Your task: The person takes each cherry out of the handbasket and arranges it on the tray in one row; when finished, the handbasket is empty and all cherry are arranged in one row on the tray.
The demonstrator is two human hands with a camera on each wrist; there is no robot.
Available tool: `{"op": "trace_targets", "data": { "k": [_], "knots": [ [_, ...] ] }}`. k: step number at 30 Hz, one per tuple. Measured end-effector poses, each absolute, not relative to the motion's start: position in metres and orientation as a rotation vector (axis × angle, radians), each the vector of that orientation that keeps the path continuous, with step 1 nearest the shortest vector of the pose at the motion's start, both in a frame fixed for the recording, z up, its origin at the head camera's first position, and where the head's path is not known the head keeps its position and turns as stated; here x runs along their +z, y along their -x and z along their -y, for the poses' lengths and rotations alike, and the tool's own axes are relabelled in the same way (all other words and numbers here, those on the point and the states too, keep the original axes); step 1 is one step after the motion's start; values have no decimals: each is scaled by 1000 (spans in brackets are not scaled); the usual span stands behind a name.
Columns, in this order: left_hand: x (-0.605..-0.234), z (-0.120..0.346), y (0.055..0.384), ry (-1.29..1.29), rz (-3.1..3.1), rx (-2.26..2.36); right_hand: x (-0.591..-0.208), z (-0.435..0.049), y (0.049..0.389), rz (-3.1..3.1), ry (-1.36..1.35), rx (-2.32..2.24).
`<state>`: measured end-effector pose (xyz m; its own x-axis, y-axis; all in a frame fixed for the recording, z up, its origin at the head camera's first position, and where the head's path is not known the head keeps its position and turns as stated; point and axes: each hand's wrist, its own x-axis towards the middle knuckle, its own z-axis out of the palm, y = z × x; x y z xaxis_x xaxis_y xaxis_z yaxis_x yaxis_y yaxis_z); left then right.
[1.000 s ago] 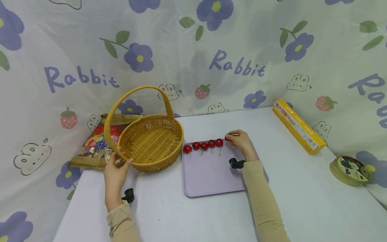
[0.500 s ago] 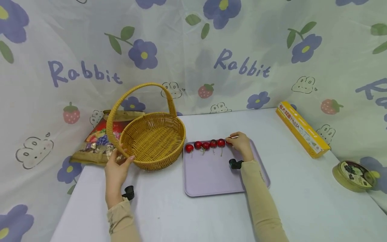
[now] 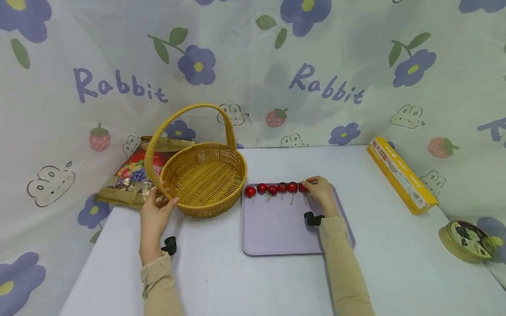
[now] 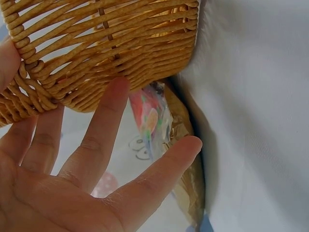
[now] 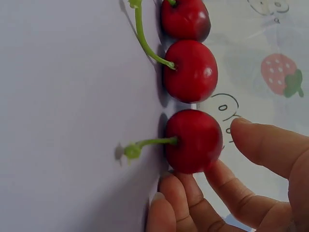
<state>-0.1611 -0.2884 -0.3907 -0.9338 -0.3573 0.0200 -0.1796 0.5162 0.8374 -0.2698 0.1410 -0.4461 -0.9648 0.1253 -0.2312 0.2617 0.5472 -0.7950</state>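
In the head view my left hand (image 3: 156, 219) grips the left side of a woven basket (image 3: 203, 208), by the foot of its tall handle. The left wrist view has the thumb on one side of the weave and fingertips behind it; two other fingers stretch along its outside. My right hand (image 3: 321, 193) is at the right end of a row of red cherries along the far edge of a purple tray (image 3: 276, 232). In the right wrist view the end cherry (image 5: 194, 141) rests there, its green stem pointing out. The thumb stands apart from it, while other fingers sit close beneath.
A printed foil bag (image 3: 136, 175) lies behind the basket at the left. To the right are a yellow pasta box (image 3: 401, 175) and a round tin (image 3: 468, 241). A patterned curtain (image 3: 253, 87) rises behind the white table (image 3: 213, 272).
My right hand has lowered the end cherry to the tray beside the others, and its thumb now stands off it. The left hand keeps its place on the basket. The head view has shifted slightly.
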Motion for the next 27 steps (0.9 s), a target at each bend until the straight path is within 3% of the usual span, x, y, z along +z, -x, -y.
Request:
{"op": "trace_targets", "data": {
  "k": [12, 27],
  "knots": [
    [-392, 286, 167, -467, 2593, -1361, -443, -152, 262, -2547, -305, -1435],
    [-389, 289, 167, -485, 2736, -1040, -420, -185, 221, -2779, 23, -1345]
  ]
}}
